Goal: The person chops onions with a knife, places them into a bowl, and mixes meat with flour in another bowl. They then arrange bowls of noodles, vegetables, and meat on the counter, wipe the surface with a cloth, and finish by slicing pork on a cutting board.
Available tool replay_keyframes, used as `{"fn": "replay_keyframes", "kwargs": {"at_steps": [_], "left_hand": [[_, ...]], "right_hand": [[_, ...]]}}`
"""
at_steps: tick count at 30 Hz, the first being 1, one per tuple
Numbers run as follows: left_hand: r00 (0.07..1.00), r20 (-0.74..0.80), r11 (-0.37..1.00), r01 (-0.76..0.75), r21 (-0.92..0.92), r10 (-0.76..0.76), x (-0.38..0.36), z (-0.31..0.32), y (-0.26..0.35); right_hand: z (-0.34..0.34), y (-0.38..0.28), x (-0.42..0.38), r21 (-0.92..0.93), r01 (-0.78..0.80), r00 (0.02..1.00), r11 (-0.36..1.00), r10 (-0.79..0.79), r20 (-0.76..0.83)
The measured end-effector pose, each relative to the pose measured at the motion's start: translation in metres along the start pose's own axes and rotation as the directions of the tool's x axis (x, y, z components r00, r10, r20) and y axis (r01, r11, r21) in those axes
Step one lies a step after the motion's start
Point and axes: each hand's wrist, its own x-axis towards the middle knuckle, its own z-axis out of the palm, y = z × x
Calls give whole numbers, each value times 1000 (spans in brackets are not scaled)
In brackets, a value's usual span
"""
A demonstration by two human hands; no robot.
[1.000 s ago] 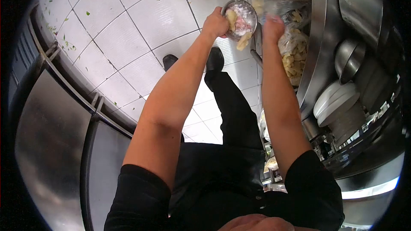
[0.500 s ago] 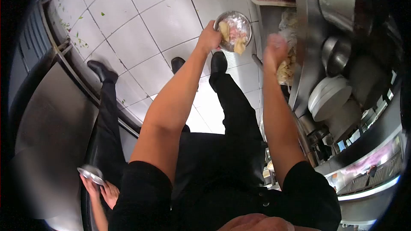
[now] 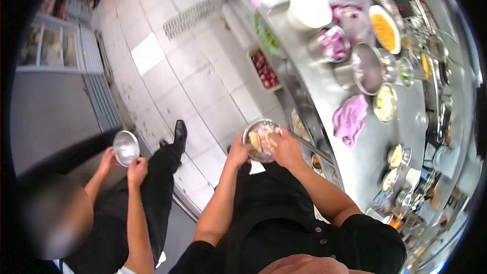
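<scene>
Low in front of my body I hold a metal bowl [image 3: 261,158] between both hands. My left hand [image 3: 238,151] is closed on its left rim. On the opposite rim my right hand [image 3: 287,148] is closed too, with its thumb reaching over the edge. Inside lie pale yellow chunks [image 3: 255,142], pinkish bits and white powder, whose exact kinds I cannot make out.
To my left, a co-worker's two hands [image 3: 137,170] hold another metal bowl [image 3: 119,148]. A steel counter [image 3: 324,106] on my right carries a purple cloth [image 3: 350,120], a bowl of chopped onion [image 3: 335,44] and several bowls. A crate of red onions [image 3: 265,70] sits below.
The bowl has come closer to my body. My right hand has left the bags under the counter and now grips the bowl. My view has swung up, showing the countertop and more of the co-worker.
</scene>
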Motion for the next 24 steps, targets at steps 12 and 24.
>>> {"fn": "replay_keyframes", "kwargs": {"at_steps": [12,24], "left_hand": [[929,283,970,-219,-104,240,-131,106,295],[933,279,931,-291,219,226,-26,164,383]], "right_hand": [[-249,-13,26,800,-184,938,571,346,-31],[-448,270,325,847,178,507,501,691,-515]]}}
